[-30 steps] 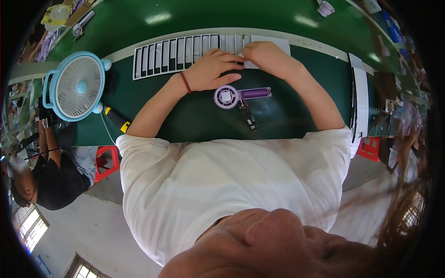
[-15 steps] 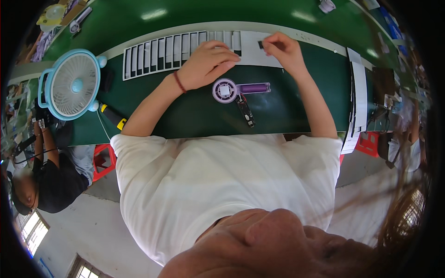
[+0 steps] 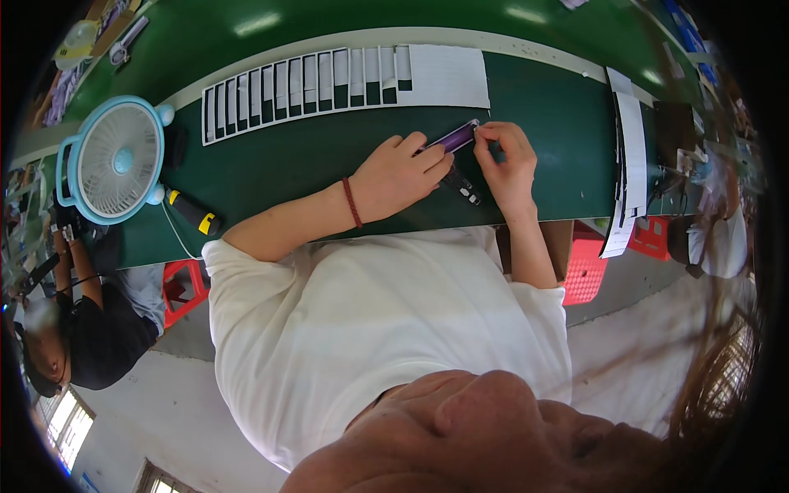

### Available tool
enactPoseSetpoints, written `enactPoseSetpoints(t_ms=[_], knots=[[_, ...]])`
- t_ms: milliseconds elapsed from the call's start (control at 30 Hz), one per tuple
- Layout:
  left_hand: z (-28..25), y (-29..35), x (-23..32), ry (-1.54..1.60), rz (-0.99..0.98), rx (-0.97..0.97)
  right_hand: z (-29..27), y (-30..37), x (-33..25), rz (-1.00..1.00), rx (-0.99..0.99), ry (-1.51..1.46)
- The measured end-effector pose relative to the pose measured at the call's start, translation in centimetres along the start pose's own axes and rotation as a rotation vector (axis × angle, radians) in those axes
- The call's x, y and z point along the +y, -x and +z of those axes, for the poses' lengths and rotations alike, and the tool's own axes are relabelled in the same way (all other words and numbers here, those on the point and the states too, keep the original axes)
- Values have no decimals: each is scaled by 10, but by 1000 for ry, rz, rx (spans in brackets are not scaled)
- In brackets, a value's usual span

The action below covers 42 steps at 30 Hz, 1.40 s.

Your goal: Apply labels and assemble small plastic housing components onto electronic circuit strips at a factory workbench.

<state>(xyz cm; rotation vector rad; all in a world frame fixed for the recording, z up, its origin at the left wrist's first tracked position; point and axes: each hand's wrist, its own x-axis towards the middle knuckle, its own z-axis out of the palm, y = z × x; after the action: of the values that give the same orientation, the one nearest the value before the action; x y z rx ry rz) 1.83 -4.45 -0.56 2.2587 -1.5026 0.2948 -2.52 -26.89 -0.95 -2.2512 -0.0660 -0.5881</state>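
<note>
A purple handheld fan (image 3: 454,140) lies on the dark green table, its clear-edged handle angled up to the right. My left hand (image 3: 403,177) wraps over its round head, which is hidden beneath the palm, with the fingers gripping where the handle begins. From under those fingers a narrow black circuit board (image 3: 466,189) sticks out toward the table's near edge. My right hand (image 3: 505,156) is pinched at the tip of the handle. The small black piece it held earlier is almost wholly covered by the fingertips now.
Beyond my hands lies a long white slotted card strip (image 3: 329,80) with dark openings. At left stand a light blue desk fan (image 3: 122,162) and a yellow-and-black tool handle (image 3: 195,212). Stacked white sheets (image 3: 629,156) lie at the right. A red stool (image 3: 585,267) is below.
Both hands have come nearer from the white strip to the handheld fan. My left hand has taken hold of it and its handle has tilted upward. My right hand has moved to the handle's end.
</note>
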Motion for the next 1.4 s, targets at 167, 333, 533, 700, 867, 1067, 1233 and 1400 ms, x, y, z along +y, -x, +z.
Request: enactPoseSetpoints(t_ms=[167, 333, 533, 700, 867, 1067, 1233, 1400], knots=[[-1, 0, 1, 25, 2, 26, -5, -10, -13, -184, -161, 318], [1, 1, 0, -12, 25, 52, -15, -18, -11, -195, -270, 294], [-14, -2, -8, 124, 0, -16, -18, -9, -2, 42, -202, -183], [-25, -22, -21, 615, -198, 191, -19, 1, -2, 453, -359, -904], [-15, -33, -21, 687, -121, 195, -12, 16, -2, 398, -202, -1012], [1, -48, 26, 459, 216, 105, -65, 5, 26, 349, 336, -713], [34, -42, 69, 13, 298, -20, -67, 3, 11, 249, 0, -540], [-20, -36, 20, 46, 110, -101, -33, 7, -1, 77, -45, -201]])
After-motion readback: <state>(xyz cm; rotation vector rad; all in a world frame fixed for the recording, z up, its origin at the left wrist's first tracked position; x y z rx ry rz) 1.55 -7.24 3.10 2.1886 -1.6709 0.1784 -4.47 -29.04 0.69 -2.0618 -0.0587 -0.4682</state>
